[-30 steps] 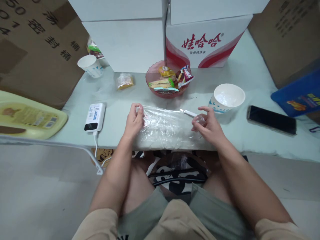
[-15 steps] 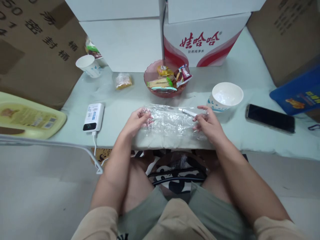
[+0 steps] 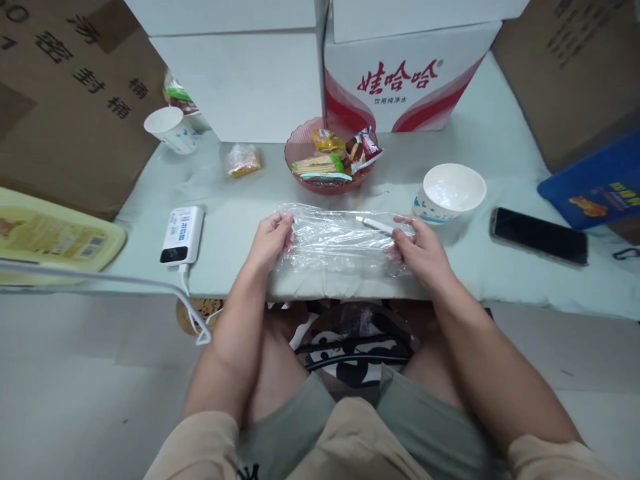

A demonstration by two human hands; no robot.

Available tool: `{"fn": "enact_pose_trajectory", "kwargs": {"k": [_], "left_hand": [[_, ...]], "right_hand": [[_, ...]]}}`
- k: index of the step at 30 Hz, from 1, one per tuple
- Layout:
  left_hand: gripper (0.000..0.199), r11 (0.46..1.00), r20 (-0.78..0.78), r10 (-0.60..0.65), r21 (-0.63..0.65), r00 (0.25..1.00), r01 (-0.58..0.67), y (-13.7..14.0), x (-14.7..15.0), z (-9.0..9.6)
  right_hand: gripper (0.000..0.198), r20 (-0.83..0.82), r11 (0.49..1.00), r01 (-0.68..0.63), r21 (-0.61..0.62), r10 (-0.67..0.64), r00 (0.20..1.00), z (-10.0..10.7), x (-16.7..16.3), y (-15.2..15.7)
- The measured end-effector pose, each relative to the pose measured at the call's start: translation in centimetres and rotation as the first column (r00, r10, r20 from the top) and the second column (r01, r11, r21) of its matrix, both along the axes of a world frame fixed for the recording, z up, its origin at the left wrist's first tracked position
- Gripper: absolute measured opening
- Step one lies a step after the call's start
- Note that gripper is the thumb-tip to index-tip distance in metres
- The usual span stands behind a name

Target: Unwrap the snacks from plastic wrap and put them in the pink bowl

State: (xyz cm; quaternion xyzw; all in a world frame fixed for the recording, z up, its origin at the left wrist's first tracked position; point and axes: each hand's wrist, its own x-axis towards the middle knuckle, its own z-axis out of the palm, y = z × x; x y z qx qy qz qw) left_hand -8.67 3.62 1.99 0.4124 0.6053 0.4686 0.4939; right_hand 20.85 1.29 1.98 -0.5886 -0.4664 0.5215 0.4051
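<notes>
A clear plastic bag [image 3: 333, 237] is stretched sideways above the table's front edge. My left hand [image 3: 274, 240] pinches its left end between thumb and fingers. At the other end, my right hand [image 3: 417, 247] is closed on the bag too. A thin white stick-like item [image 3: 375, 225] lies at the bag's right part and reaches into my right hand; its kind is unclear, and I cannot tell if it is inside the bag. Just behind my right hand stands a white paper cup [image 3: 453, 190] with a blue pattern, something clear and shiny inside it.
A pink bowl [image 3: 300, 177] of wrapped snacks stands behind the bag. Leftward are a white power bank [image 3: 183, 233] with a cable, a wrapped snack [image 3: 243, 161], another paper cup [image 3: 175, 130] and a yellow bottle [image 3: 95, 240]. A phone [image 3: 540, 235] lies right; boxes [image 3: 240, 87] line the back.
The bag is now pulled tauter and straighter between my hands. My left hand has shifted slightly left, and its grip is closer. The view has turned a little.
</notes>
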Motion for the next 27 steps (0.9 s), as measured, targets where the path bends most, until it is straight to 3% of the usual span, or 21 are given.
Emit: {"fn": "enact_pose_trajectory", "kwargs": {"k": [9,11,14,21,23,26,27], "left_hand": [[0.029,0.992,0.318,0.100,-0.101,0.943,-0.071,-0.1,-0.9,1.1],[0.031,0.989,0.309,0.103,-0.129,0.946,-0.065,-0.2,-0.9,1.1],[0.040,0.994,0.220,0.078,-0.086,0.972,-0.060,-0.3,-0.7,0.9],[0.045,0.985,0.112,0.159,0.053,0.981,-0.166,0.0,0.2,1.1],[0.044,0.982,0.146,0.180,0.026,0.973,-0.185,0.1,0.2,1.3],[0.043,0.989,0.189,0.133,-0.086,0.973,-0.119,0.0,-0.3,1.4],[0.042,0.990,0.184,0.108,-0.104,0.977,-0.090,-0.1,-0.5,1.4]], "right_hand": [[0.061,-0.235,0.979,-0.098,-0.180,0.054,0.970,1.5,0.1,-0.6],[0.060,-0.255,0.966,-0.150,-0.209,0.094,0.962,1.6,0.1,-0.8],[0.042,-0.240,0.958,-0.174,-0.230,0.117,0.964,1.4,0.0,-0.9],[0.054,-0.178,0.998,0.037,-0.054,-0.046,0.983,1.2,-1.0,-0.8],[0.060,-0.189,0.996,-0.043,-0.082,0.027,0.982,1.5,-0.5,-0.9],[0.063,-0.187,0.946,-0.254,-0.203,0.218,0.958,1.6,1.1,-0.8],[0.060,-0.169,0.947,-0.251,-0.201,0.219,0.961,1.5,1.6,-0.6]]}}
